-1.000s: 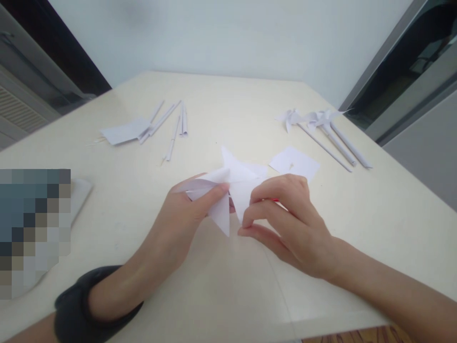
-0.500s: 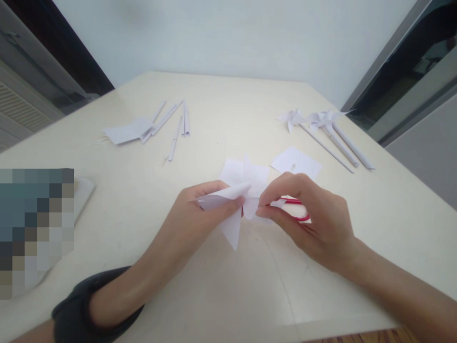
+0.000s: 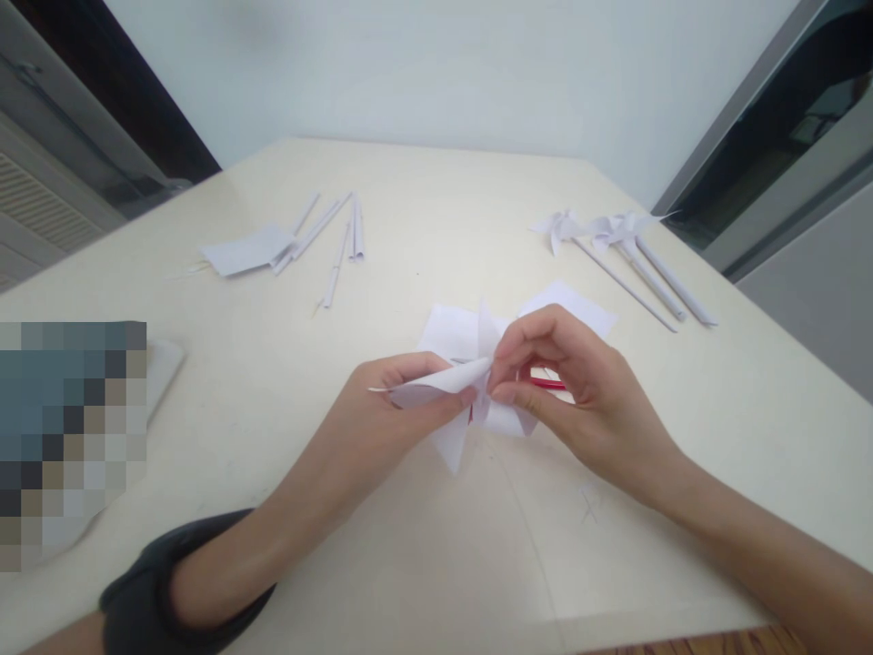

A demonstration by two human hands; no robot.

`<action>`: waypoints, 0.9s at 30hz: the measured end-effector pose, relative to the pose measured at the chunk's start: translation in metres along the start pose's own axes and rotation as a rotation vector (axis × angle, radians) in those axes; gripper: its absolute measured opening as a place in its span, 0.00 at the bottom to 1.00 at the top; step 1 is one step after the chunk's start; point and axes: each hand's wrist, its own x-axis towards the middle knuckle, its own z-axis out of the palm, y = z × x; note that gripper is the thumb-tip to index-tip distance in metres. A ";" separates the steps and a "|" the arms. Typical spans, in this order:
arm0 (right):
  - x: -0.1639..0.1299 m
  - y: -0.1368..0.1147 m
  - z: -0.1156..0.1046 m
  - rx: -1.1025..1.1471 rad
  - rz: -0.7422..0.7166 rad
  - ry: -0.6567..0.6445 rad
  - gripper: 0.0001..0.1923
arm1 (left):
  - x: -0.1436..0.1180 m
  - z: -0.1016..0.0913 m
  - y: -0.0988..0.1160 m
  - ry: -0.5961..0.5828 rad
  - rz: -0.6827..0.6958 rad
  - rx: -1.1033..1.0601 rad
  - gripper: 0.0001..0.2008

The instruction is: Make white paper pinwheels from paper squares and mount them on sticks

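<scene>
My left hand point(image 3: 402, 400) is closed on a white paper pinwheel point(image 3: 443, 380), its thumb pressing near the centre and its curled blades sticking out on several sides. At the pinwheel's centre, my right hand point(image 3: 552, 382) has thumb and fingers pinched together, touching the paper. Whatever is between those fingertips is hidden. Red-handled scissors point(image 3: 547, 384) lie behind my right hand, mostly covered. Beyond the hands are a sheet of white paper point(image 3: 446, 329) and a second paper sheet point(image 3: 573, 305).
Finished-looking paper pinwheels point(image 3: 617, 229) on rolled paper sticks point(image 3: 651, 282) lie at the back right. Rolled paper tubes point(image 3: 317, 232) and paper squares point(image 3: 249, 250) rest at the back left. A pixelated object point(image 3: 68, 437) is at the left edge.
My right hand's pinched fingertips have come up and in against the pinwheel's centre. My left hand, still holding the pinwheel, has shifted slightly right. More of the scissors' red handles is covered.
</scene>
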 end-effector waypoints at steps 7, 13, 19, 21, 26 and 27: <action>-0.004 0.004 0.006 -0.209 -0.254 0.121 0.09 | 0.000 0.001 0.002 -0.025 -0.016 -0.104 0.03; -0.007 0.003 0.012 -0.180 -0.316 0.176 0.10 | 0.001 0.001 0.002 -0.054 -0.051 -0.129 0.05; -0.009 0.005 0.017 -0.258 -0.280 0.195 0.11 | 0.000 0.003 0.003 -0.071 -0.052 -0.093 0.05; -0.010 0.006 0.017 -0.267 -0.243 0.210 0.11 | 0.000 0.003 0.001 -0.073 -0.046 -0.079 0.06; -0.009 0.007 0.015 -0.185 -0.143 0.210 0.14 | 0.001 0.003 -0.002 -0.076 0.012 -0.032 0.05; -0.008 0.007 0.015 -0.159 -0.119 0.202 0.14 | 0.001 0.003 -0.001 -0.078 0.017 -0.031 0.06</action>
